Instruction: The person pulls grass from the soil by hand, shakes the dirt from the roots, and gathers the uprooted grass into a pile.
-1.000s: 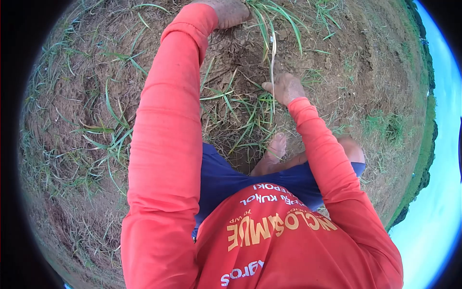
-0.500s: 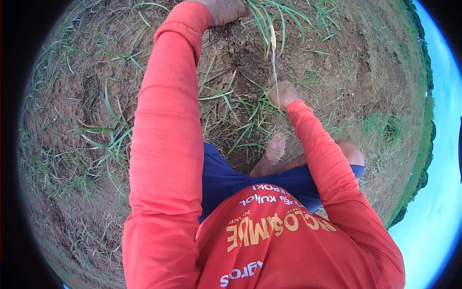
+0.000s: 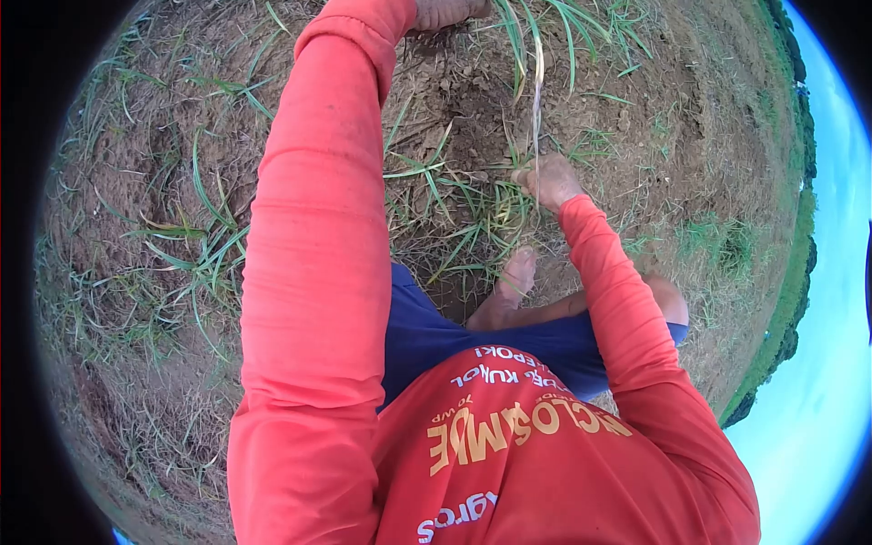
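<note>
My left hand (image 3: pixel 450 11) is at the top edge, partly cut off, closed around a bunch of green leafy plants (image 3: pixel 572 27); dark roots show below the hand. A long pale, dry leaf (image 3: pixel 539 82) hangs from the bunch and passes in front of my right hand. My right hand (image 3: pixel 552 180) is low over the ground with its fingers curled in. What it grips, if anything, is hidden. Beside its fingers grows a tuft of grassy plants (image 3: pixel 481 213), close to my bare foot (image 3: pixel 516 277).
Brown soil (image 3: pixel 472 118) with dry grass surrounds me. More long-leaved plants (image 3: pixel 213 245) grow at the left, and a low green tuft (image 3: pixel 727 243) stands at the right. A line of trees (image 3: pixel 790 331) borders the field under blue sky.
Both hands and the hanging bunch have shifted slightly to the right in view. My left hand has also moved up a little, further out of the frame.
</note>
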{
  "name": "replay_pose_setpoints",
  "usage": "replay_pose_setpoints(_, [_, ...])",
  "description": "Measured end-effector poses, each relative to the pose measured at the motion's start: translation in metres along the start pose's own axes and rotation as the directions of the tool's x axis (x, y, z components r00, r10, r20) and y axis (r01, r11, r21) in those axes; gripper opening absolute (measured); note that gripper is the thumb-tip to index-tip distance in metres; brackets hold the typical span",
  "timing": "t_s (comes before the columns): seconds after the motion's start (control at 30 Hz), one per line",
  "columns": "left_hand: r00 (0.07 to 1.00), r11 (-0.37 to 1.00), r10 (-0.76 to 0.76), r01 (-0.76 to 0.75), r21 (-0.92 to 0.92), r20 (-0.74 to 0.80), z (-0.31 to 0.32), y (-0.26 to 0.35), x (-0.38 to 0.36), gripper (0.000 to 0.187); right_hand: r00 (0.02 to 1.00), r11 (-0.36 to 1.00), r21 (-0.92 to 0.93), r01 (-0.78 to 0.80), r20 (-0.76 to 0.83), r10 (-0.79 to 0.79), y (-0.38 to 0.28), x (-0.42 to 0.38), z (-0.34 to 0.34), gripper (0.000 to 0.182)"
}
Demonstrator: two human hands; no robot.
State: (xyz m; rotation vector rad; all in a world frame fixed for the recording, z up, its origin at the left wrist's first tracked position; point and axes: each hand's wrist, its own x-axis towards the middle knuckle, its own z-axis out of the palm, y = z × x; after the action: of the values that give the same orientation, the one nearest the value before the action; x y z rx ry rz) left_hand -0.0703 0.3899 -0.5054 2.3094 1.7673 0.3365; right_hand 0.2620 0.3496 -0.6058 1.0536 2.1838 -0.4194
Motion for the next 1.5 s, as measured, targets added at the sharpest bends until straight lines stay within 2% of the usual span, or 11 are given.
replay_pose_setpoints(0.1, [0.999,0.999,0.015,-0.017,0.04,0.031,-0.002,-0.001,0.003,0.031,0.985,0.966,-0.209,0.153,-0.052,-0.167,0.012,0.002,0.01,0.024])
replay_pose_setpoints(0.23, [0.992,0.985,0.071,-0.086,0.152,0.103,0.001,-0.003,0.009,0.03,0.957,0.846,0.451,-0.284,0.08,0.279,0.003,-0.015,-0.014,0.024])
replay_pose_setpoints(0.3, [0.986,0.973,0.102,-0.127,0.192,0.135,0.001,-0.005,0.014,0.03,0.994,0.931,0.356,-0.084,-0.034,0.103,0.01,-0.022,-0.019,0.026])
replay_pose_setpoints(0.53, [0.955,0.936,0.295,-0.294,0.192,0.024,0.017,-0.017,0.025,0.03,0.931,0.555,0.775,-0.304,0.118,0.345,0.015,-0.057,-0.072,0.027])
replay_pose_setpoints(0.67, [0.998,0.991,-0.018,0.026,-0.128,0.062,-0.008,0.004,0.014,0.033,0.959,0.7,0.682,-0.213,0.01,0.282,0.038,-0.083,-0.121,0.027])
replay_pose_setpoints(0.93, [0.989,0.946,-0.148,0.148,-0.289,0.022,-0.016,0.005,0.003,0.041,0.925,0.655,0.733,-0.186,-0.094,0.368,0.09,-0.032,-0.105,0.023])
replay_pose_setpoints(1.1, [0.97,0.847,-0.232,0.24,-0.475,0.077,-0.015,-0.002,-0.003,0.049,0.982,0.565,0.823,0.066,-0.155,0.11,0.089,-0.031,-0.133,0.021])
replay_pose_setpoints(1.3, [1.0,0.852,-0.016,0.009,-0.523,-0.008,0.042,0.055,0.028,0.049,0.913,0.525,0.763,0.376,-0.402,-0.07,0.04,-0.025,-0.165,0.023])
replay_pose_setpoints(1.43, [0.99,0.721,0.065,-0.134,-0.68,-0.126,0.035,0.066,0.007,0.035,0.887,0.577,0.798,0.173,-0.381,0.262,0.011,-0.022,-0.138,0.039])
replay_pose_setpoints(1.47, [0.951,0.899,-0.23,0.288,-0.329,0.205,0.015,0.062,0.009,0.034,0.866,0.695,0.719,0.002,-0.349,0.359,0.015,-0.013,-0.118,0.046])
replay_pose_setpoints(1.5, [0.973,0.901,-0.208,0.232,-0.366,0.103,0.01,0.056,0.009,0.033,0.88,0.909,0.408,-0.081,-0.399,0.257,0.013,-0.009,-0.093,0.045])
